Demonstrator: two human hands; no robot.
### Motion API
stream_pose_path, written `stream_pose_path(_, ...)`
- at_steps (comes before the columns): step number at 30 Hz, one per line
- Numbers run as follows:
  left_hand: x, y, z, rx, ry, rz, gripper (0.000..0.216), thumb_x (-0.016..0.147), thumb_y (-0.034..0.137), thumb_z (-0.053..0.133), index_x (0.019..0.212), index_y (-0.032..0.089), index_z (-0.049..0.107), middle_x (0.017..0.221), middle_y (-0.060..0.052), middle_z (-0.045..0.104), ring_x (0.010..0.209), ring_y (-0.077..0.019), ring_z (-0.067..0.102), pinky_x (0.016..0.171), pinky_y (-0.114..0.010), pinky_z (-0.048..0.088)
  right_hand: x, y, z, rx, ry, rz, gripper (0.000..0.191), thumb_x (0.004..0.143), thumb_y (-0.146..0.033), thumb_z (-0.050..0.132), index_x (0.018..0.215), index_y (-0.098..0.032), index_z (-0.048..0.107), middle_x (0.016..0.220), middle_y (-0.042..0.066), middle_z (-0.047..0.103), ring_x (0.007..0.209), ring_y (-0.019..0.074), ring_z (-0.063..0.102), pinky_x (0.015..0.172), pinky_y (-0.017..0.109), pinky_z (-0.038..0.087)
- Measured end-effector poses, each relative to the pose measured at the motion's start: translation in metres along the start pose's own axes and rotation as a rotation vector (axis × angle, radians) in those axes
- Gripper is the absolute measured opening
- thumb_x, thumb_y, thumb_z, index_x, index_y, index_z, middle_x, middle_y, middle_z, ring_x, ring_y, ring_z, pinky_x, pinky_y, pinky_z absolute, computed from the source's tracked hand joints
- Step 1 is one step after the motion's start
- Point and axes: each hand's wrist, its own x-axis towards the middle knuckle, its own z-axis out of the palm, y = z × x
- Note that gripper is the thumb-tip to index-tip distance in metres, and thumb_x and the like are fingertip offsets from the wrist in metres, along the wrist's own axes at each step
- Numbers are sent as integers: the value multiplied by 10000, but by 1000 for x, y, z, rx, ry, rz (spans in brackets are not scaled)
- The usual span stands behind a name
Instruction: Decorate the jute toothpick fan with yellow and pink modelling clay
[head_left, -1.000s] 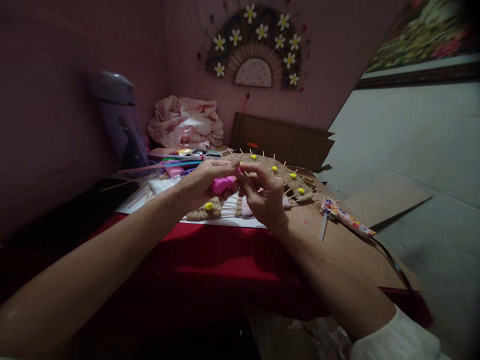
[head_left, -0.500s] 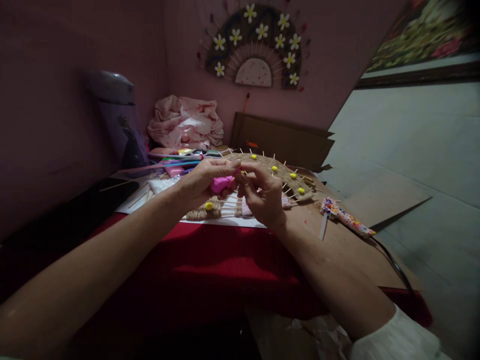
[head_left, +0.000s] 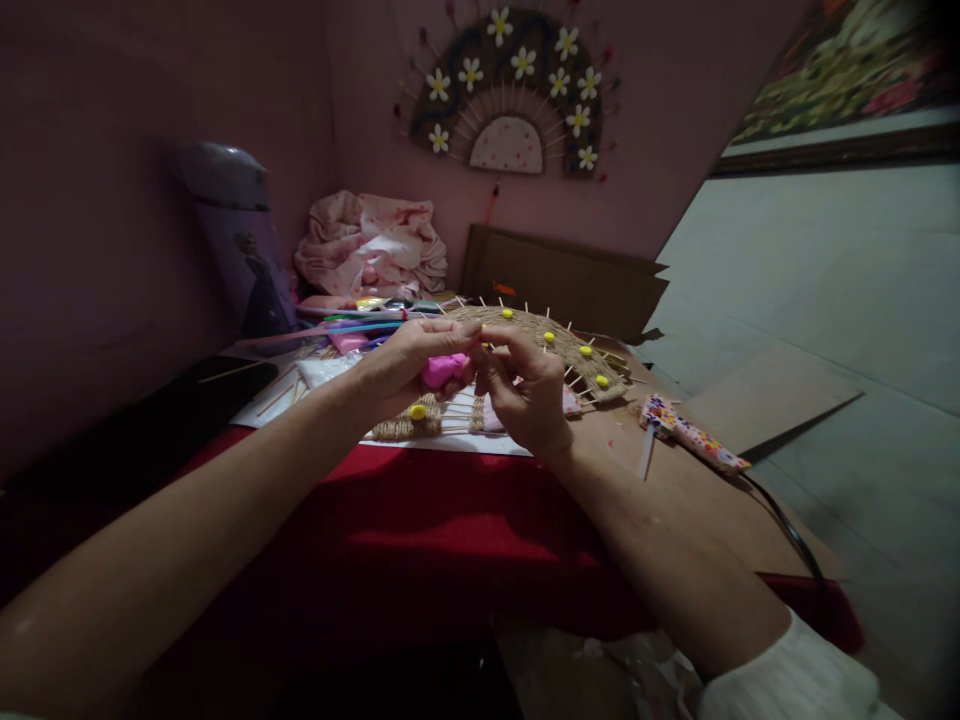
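A bright pink lump of modelling clay (head_left: pixel 444 371) rests in the curled fingers of my left hand (head_left: pixel 409 362). The thumb of that hand meets the fingertips of my right hand (head_left: pixel 529 390), which are closed in a pinch; a bit of pink shows between them, too small to make out fully. Behind and below both hands lies an arched panel of woven twine (head_left: pixel 574 352) with thin sticks poking from its edge and yellow dots (head_left: pixel 550 337) on it. My hands hide its middle part.
A glue gun with a flowered cover (head_left: pixel 697 436) lies on cardboard at the right, its black cord trailing forward. Coloured pens or tubes (head_left: pixel 352 327), a plastic bag (head_left: pixel 326 371) and loose sticks are at the left. A purple container (head_left: pixel 244 240) and pink cloth (head_left: pixel 375 240) stand behind.
Almost nothing differs. The pink clay and the fingers of both hands have shifted very slightly.
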Motion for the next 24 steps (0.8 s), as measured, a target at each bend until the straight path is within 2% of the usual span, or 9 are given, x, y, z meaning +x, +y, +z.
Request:
stream_pose_path(10, 0, 1, 1, -5, 4, -11, 323, 757, 426, 752, 705, 116, 675, 548, -31, 590, 434, -84, 515, 360, -175, 361, 0, -2, 0, -22, -3, 24, 155, 947, -304, 557, 1034, -194, 621, 586, -50, 597, 454, 72, 512, 476, 229, 426)
stream_pose_path(24, -1, 2, 1, 13, 5, 10, 295, 751, 377, 755, 692, 102, 669, 544, -39, 608, 405, -81, 507, 361, -183, 359, 1, -2, -2, -130, -48, -19, 143, 947, -265, 534, 1039, -200, 622, 601, -37, 626, 493, 94, 552, 523, 232, 442)
